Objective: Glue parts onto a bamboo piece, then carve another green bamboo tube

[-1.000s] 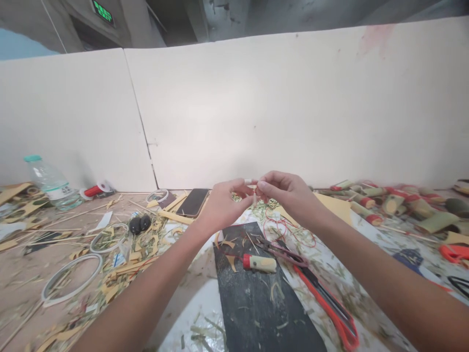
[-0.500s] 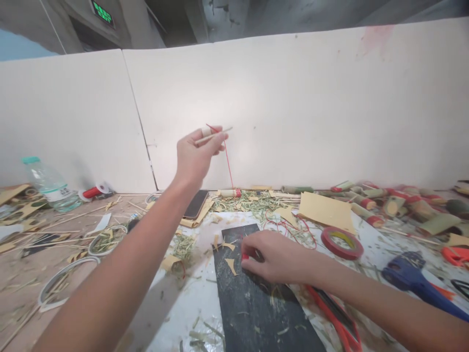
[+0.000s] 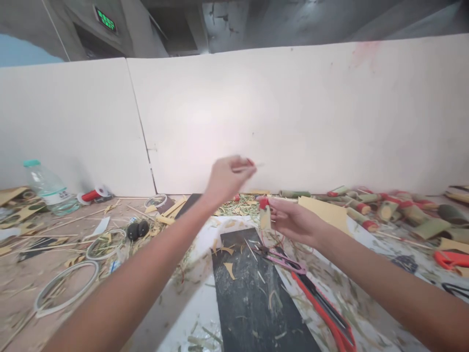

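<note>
My left hand (image 3: 229, 178) is raised in front of the white panel, its fingers closed on a thin stick (image 3: 259, 165). Motion blurs those fingertips, and a bit of red shows at them. Lower and to the right, my right hand (image 3: 293, 220) pinches a short bamboo piece (image 3: 265, 222) with a red end on top. Below both hands lies a black board (image 3: 244, 288) strewn with shavings and scraps. Pink-handled snips (image 3: 289, 261) rest across its right edge, beside a red utility knife (image 3: 326, 308). Red thread lies partly hidden behind my right hand.
Red-ended bamboo pieces (image 3: 399, 210) pile up at the right, past a yellow card (image 3: 326, 212). On the left stand a water bottle (image 3: 51, 188) and a red thread spool (image 3: 91, 194). White rings (image 3: 68, 288) lie nearer. The white panel (image 3: 293, 112) closes off the back.
My left hand has come down and right with the stick. My right hand has risen off the board, bringing the bamboo piece into sight and uncovering the snips.
</note>
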Demonstrator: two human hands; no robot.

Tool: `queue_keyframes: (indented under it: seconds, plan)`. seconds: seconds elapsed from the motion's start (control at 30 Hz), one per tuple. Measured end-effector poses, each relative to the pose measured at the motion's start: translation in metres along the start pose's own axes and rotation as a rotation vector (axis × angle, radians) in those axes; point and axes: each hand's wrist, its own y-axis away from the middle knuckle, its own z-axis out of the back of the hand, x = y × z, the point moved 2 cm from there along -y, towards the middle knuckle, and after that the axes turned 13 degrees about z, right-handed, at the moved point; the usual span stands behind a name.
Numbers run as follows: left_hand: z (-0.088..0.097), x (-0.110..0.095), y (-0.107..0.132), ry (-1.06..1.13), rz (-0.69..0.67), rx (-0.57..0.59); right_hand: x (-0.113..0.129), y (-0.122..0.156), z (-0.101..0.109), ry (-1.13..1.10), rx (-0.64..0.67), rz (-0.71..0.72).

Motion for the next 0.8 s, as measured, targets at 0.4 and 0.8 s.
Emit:
queue_keyframes:
  seconds: [0.4,0.8]
  plan:
    - [-0.037,0.033,0.025,-0.072,0.295,0.281,0.002,-0.007,-0.009,-0.179,-0.156,0.051]
    - [-0.153,0.002,0.158,1.06,1.391,0.642,0.06,-0.103,0.033,-0.238,-0.595,0.366]
